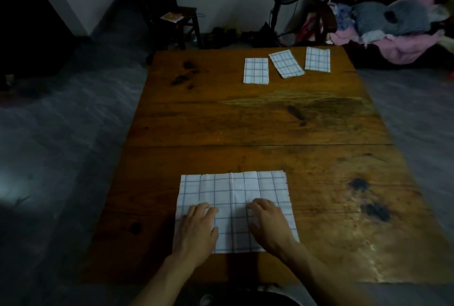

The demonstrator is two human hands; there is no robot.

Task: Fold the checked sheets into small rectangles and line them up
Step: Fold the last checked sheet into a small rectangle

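Flat on the brown wooden table (307, 121), the white blue-checked sheet (233, 190): thin, limp, light. Our left hand (197, 229) and right hand (270, 224) press it, fingers loosely together; we would pinch corners.

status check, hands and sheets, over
Left hand and right hand flat on the big checked sheet, near edge of table. Three folded rectangles at far edge, middle one skewed. Nothing in the way.
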